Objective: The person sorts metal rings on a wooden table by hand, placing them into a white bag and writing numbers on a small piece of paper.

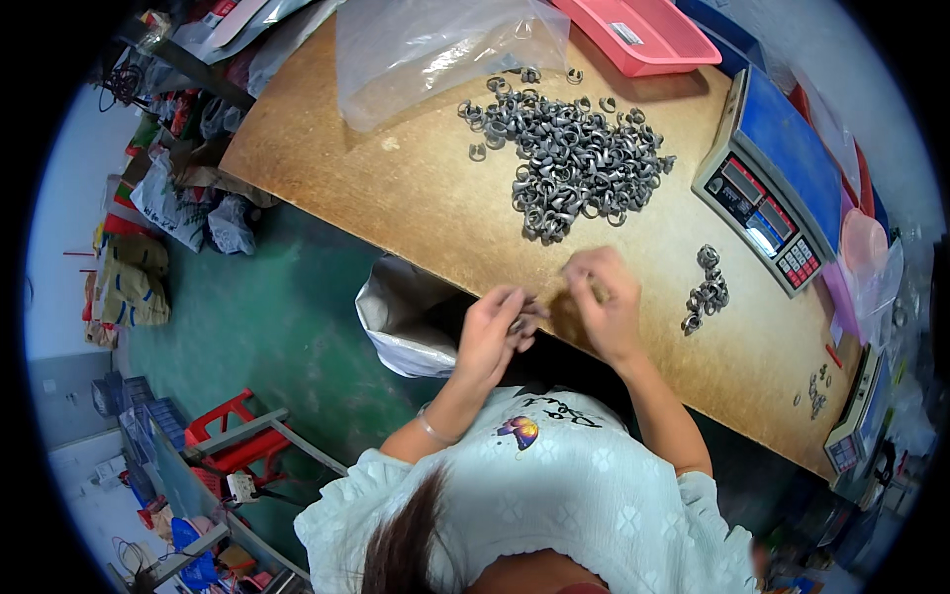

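In the head view, grey ring-like metal pieces [589,153] lie heaped on the surface [396,188] beyond the half-curled left hand [503,332] and bent-fingered right hand [606,302], whose holds are too blurred to tell, and each piece probably handles light, stiff and slick, best pinched across its band.

Left hand [487,335], right hand [610,303] near 1 ring heap [584,158].

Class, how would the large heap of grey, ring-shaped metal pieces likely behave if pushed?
The large heap of grey, ring-shaped metal pieces would probably spread rather than slide as one block, since stray pieces lie loose around its edge. Some might snag, as many overlap and a few look open. Each seems likely stiff, given its metallic sheen.
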{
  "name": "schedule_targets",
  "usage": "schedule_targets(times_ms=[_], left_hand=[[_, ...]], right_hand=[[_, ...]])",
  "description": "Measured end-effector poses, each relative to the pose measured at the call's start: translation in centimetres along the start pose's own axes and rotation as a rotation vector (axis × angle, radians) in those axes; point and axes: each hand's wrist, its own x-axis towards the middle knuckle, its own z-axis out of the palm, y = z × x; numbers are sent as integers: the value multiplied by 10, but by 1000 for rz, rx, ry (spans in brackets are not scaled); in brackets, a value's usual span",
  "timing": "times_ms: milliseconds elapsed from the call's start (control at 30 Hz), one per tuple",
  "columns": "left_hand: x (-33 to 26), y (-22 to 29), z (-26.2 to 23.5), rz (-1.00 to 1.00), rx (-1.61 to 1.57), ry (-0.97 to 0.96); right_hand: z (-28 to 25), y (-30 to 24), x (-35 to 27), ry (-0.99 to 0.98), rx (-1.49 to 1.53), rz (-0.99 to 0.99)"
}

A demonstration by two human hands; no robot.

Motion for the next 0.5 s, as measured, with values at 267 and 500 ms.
schedule_targets(times_ms=[267, 500], left_hand=[[5, -47, -105, 240, 396, 595], [22, -69, -141, 426, 860, 846]], right_hand=[[22, 34, 37, -113, -516, -133], [-32, 50, -3, 21, -414, -92]])
